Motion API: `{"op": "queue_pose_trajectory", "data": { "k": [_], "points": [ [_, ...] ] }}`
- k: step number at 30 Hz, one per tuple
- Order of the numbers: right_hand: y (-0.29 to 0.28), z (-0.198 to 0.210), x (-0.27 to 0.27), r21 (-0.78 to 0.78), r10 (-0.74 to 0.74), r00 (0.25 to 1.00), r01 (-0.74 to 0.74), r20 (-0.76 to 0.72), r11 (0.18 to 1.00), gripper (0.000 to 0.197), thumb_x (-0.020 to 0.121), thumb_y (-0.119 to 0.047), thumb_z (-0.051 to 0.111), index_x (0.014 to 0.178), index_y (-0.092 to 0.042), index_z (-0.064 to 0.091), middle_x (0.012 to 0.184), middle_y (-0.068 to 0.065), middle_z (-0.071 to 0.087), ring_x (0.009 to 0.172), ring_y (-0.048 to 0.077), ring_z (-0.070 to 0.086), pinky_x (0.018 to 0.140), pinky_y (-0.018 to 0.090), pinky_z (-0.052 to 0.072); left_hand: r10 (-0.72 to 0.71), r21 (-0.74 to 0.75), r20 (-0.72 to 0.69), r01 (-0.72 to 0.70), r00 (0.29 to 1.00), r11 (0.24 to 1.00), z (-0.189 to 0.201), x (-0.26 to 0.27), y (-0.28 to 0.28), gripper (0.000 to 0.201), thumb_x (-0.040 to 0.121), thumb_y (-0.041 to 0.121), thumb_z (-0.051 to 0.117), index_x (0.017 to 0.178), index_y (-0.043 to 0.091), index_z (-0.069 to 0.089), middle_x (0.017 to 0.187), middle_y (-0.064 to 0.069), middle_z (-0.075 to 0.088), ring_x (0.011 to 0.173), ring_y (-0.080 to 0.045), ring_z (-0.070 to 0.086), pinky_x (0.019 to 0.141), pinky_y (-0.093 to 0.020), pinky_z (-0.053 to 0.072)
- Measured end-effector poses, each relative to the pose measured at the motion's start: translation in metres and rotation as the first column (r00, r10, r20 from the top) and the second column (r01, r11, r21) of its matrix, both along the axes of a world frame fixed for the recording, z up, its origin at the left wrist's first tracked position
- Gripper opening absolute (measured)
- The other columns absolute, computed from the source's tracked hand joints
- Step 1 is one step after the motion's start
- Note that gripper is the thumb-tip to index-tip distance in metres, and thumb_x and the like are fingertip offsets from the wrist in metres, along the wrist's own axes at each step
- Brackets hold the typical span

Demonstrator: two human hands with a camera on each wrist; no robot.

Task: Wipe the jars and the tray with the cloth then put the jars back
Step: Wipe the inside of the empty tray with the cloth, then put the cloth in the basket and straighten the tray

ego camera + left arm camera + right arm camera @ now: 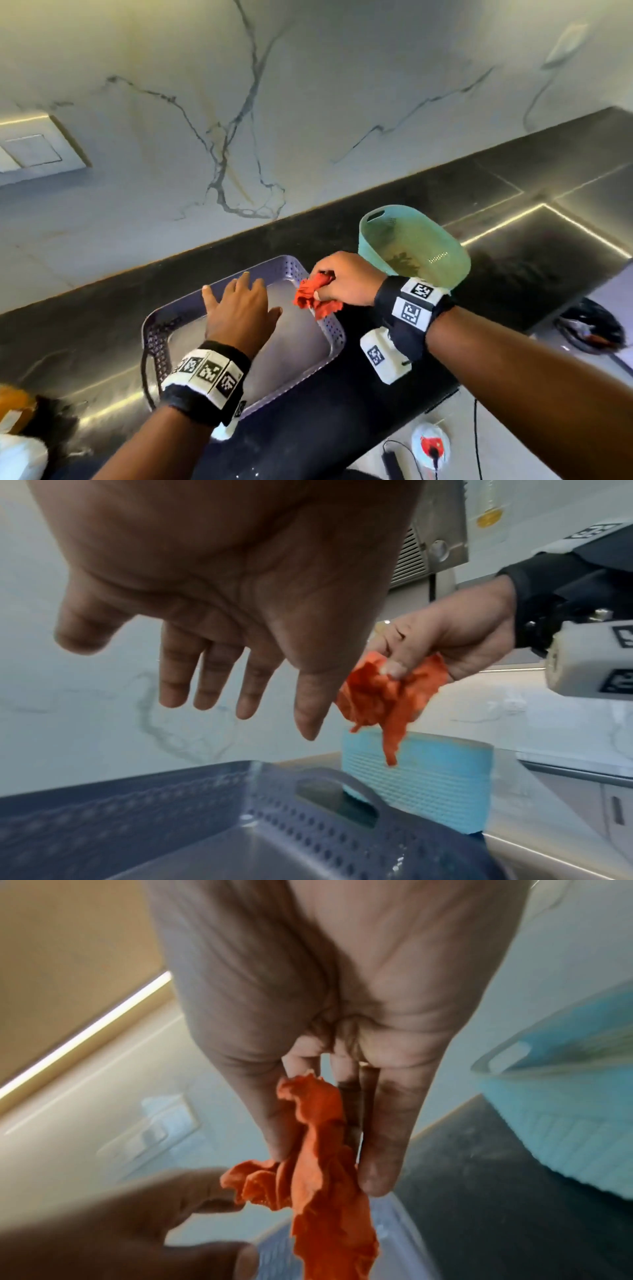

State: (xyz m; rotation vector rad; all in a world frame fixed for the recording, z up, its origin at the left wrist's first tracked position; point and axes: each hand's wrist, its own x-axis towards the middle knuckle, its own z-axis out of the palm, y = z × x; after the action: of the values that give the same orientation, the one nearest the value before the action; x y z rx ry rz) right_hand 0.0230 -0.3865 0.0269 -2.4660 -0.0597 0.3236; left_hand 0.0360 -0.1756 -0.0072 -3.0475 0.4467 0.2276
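Observation:
A lilac perforated tray (337, 337) lies on the dark counter, with nothing standing in it. My left hand (239, 298) hovers over its far half, fingers straight and spread, holding nothing; the left wrist view shows the left hand's (240, 674) palm above the tray (308, 845). My right hand (339, 281) pinches a crumpled orange cloth (315, 296) above the tray's far right corner. The cloth (318, 1164) hangs from the right hand's (325, 1110) thumb and fingers. No jar is clearly in view.
A teal perforated basket (411, 246) stands just behind my right wrist, with dark scraps inside. Blurred orange and white objects (17, 421) sit at the counter's bottom left. A marble wall (274, 102) backs the counter. Cables and a white round device (430, 445) lie on the floor.

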Motion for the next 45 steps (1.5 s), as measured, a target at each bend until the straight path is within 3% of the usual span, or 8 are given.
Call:
{"op": "queue_pose_trajectory", "data": {
  "k": [4, 9, 16, 21, 31, 37, 40, 45],
  "points": [
    [-0.067, 0.019, 0.007, 0.092, -0.31, 0.948, 0.303, 0.076, 0.948, 0.045, 0.076, -0.013, 0.078, 0.119, -0.017, 0.065, 0.104, 0.001, 0.068, 0.09, 0.022, 0.066, 0.075, 0.033, 0.057, -0.183, -0.205, -0.001, 0.179, 0.983, 0.962, 0.002, -0.001, -0.06, 0.058, 0.101, 0.045, 0.06, 0.15, 0.017, 0.048, 0.159, -0.009, 0.045, 0.147, -0.03, 0.042, 0.116, -0.049, 0.038],
    [-0.137, 0.03, 0.021, -0.156, -0.444, 0.891, 0.454, 0.097, 0.877, 0.012, 0.078, -0.019, 0.076, 0.073, -0.021, 0.065, 0.077, -0.002, 0.069, 0.077, 0.022, 0.067, 0.063, 0.025, 0.048, -0.317, -0.382, 0.001, 0.293, 0.948, 0.876, 0.002, -0.001, -0.121, 0.054, 0.101, 0.037, 0.062, 0.148, 0.014, 0.051, 0.15, -0.006, 0.055, 0.141, -0.028, 0.049, 0.115, -0.038, 0.039],
    [-0.171, -0.002, 0.045, -0.329, -0.498, 0.867, 0.463, -0.025, 0.823, 0.008, 0.086, -0.014, 0.072, 0.086, -0.006, 0.075, 0.075, 0.007, 0.072, 0.071, 0.025, 0.073, 0.07, 0.035, 0.063, -0.332, -0.374, -0.061, 0.287, 0.941, 0.882, 0.004, 0.007, -0.156, 0.055, 0.102, 0.041, 0.059, 0.15, 0.019, 0.046, 0.153, 0.0, 0.052, 0.141, -0.024, 0.049, 0.11, -0.043, 0.047],
    [-0.174, -0.024, 0.059, -0.398, -0.457, 0.874, 0.365, -0.164, 0.841, 0.011, 0.078, -0.015, 0.078, 0.083, -0.007, 0.073, 0.075, 0.01, 0.075, 0.069, 0.028, 0.075, 0.071, 0.045, 0.064, -0.3, -0.337, -0.097, 0.252, 0.949, 0.907, -0.004, 0.013, -0.142, 0.058, 0.102, 0.041, 0.06, 0.153, 0.021, 0.043, 0.156, 0.0, 0.05, 0.144, -0.024, 0.045, 0.114, -0.04, 0.043],
    [-0.164, -0.028, 0.062, -0.493, -0.419, 0.895, 0.299, -0.152, 0.817, 0.012, 0.088, -0.01, 0.062, 0.082, -0.006, 0.071, 0.073, 0.008, 0.069, 0.073, 0.028, 0.07, 0.067, 0.034, 0.059, -0.237, -0.342, -0.106, 0.188, 0.966, 0.921, -0.004, 0.019, -0.102, 0.057, 0.104, 0.043, 0.058, 0.155, 0.022, 0.042, 0.158, -0.001, 0.049, 0.143, -0.02, 0.048, 0.113, -0.036, 0.045],
    [-0.137, 0.019, 0.064, -0.498, -0.399, 0.917, 0.341, -0.011, 0.797, 0.024, 0.094, -0.019, 0.063, 0.111, -0.004, 0.069, 0.097, 0.014, 0.071, 0.073, 0.029, 0.062, 0.063, 0.033, 0.052, -0.18, -0.309, -0.091, 0.144, 0.979, 0.94, 0.002, 0.025, -0.057, 0.043, 0.107, 0.038, 0.053, 0.147, 0.023, 0.053, 0.149, -0.002, 0.059, 0.136, -0.021, 0.056, 0.107, -0.035, 0.047],
    [-0.099, 0.041, 0.06, -0.411, -0.335, 0.937, 0.345, 0.098, 0.844, 0.023, 0.086, -0.03, 0.075, 0.096, -0.008, 0.075, 0.097, 0.013, 0.075, 0.087, 0.033, 0.069, 0.077, 0.033, 0.054, -0.088, -0.326, -0.081, 0.057, 0.993, 0.944, 0.002, 0.022, -0.026, 0.04, 0.107, 0.037, 0.053, 0.145, 0.024, 0.055, 0.147, -0.002, 0.061, 0.133, -0.022, 0.059, 0.106, -0.036, 0.049],
    [-0.022, 0.021, 0.031, -0.177, -0.253, 0.964, 0.263, 0.078, 0.948, 0.029, 0.084, -0.032, 0.078, 0.064, -0.016, 0.063, 0.062, 0.002, 0.065, 0.069, 0.031, 0.068, 0.069, 0.039, 0.056, 0.077, -0.314, -0.121, -0.112, 0.99, 0.943, -0.01, 0.013, 0.046, 0.038, 0.106, 0.039, 0.055, 0.139, 0.02, 0.059, 0.142, -0.003, 0.064, 0.13, -0.024, 0.06, 0.106, -0.037, 0.048]
  ]
}}
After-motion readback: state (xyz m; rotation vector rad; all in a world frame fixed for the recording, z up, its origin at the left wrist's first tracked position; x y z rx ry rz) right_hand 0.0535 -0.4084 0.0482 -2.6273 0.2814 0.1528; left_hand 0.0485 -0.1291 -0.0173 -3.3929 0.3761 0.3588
